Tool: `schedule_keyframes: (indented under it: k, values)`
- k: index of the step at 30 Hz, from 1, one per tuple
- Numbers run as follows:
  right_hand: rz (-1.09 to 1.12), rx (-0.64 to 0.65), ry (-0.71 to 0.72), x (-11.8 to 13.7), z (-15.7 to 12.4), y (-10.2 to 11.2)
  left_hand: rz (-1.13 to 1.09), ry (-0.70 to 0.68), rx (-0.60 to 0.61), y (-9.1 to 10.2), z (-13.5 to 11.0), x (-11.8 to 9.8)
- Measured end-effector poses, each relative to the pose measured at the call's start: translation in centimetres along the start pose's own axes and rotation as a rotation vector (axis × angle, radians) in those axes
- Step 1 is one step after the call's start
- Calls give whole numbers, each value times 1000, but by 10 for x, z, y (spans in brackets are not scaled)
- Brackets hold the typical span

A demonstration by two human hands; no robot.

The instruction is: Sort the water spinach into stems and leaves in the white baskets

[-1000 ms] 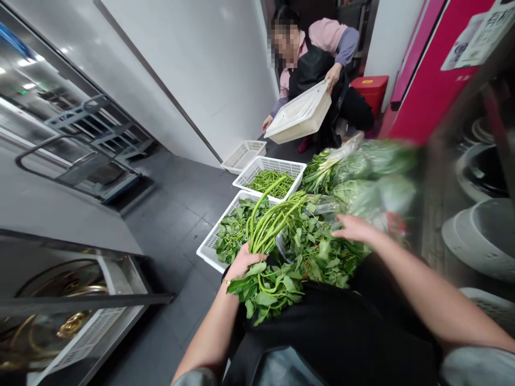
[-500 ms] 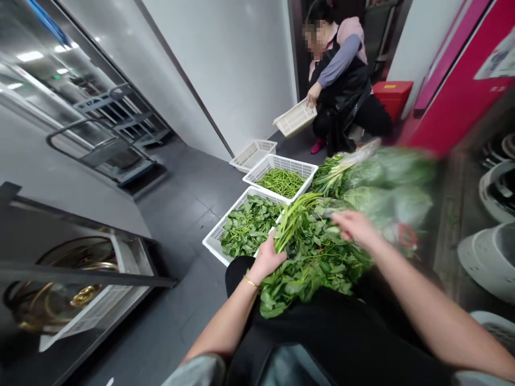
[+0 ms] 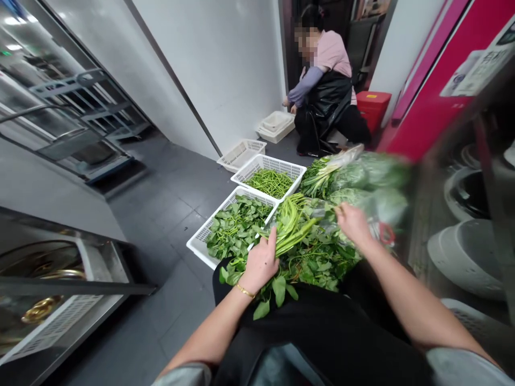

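Note:
My left hand [image 3: 261, 261] is wrapped round a bunch of long-stemmed leafy greens [image 3: 295, 228], its pale stems pointing up and right. Closed in a pinch, my right hand [image 3: 353, 224] is just right of the stem ends, by some clear plastic; what its fingers hold is too small to make out. Under both hands a loose heap of leafy greens [image 3: 317, 262] lies against my lap. To the left, a white basket [image 3: 197, 244] holds more leafy greens. Behind it another white basket [image 3: 302, 170] contains green beans [image 3: 270, 183].
Bagged vegetables [image 3: 374, 166] and spring onions [image 3: 322, 174] lie beyond my right hand. A pale basket [image 3: 241, 153] and stacked baskets [image 3: 276, 126] stand along the wall. A person [image 3: 325, 86] crouches there, near a red bin [image 3: 374, 110]. A metal shelf [image 3: 132, 289] is at left, white tubs [image 3: 466, 257] at right.
My left hand has turned the bunch so its stems tilt further right. My right hand has moved slightly down. The crouching person has set the pale basket down by the wall. The view has shifted right.

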State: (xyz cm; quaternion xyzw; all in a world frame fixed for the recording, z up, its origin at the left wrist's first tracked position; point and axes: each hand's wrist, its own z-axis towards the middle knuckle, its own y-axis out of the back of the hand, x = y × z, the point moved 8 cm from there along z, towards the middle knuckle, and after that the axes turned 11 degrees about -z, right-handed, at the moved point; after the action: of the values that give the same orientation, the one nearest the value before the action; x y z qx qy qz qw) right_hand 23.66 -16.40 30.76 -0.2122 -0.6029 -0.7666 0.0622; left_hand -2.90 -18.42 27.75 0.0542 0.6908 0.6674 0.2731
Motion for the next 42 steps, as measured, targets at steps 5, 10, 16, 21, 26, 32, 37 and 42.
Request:
schedule_keyframes:
  k: [5,10,16,21,26,32,37,42]
  values:
    - [116,418,24,-34,-15,-15,153,-47,-108,8,-5,-5]
    - [44,177,248,21,-32,47,303,-261,-127,5,-5,-20]
    - [-1,405,395,113,-38,-10,313,-527,80,-18,-7,-54]
    - [11,349,58,73,-20,-74,311,-596,153,-32,-16,-68]
    - [-136,138,-330,-82,4,-8,311,-433,21,-19,-17,-36]
    - [85,99,-122,-62,-9,26,361,-417,-123,-12,-13,-28]
    - [-6,540,323,75,-48,-43,372,-501,-93,-12,-12,-43]
    - [-41,519,432,95,-62,-70,388,-510,-71,-11,-15,-44]
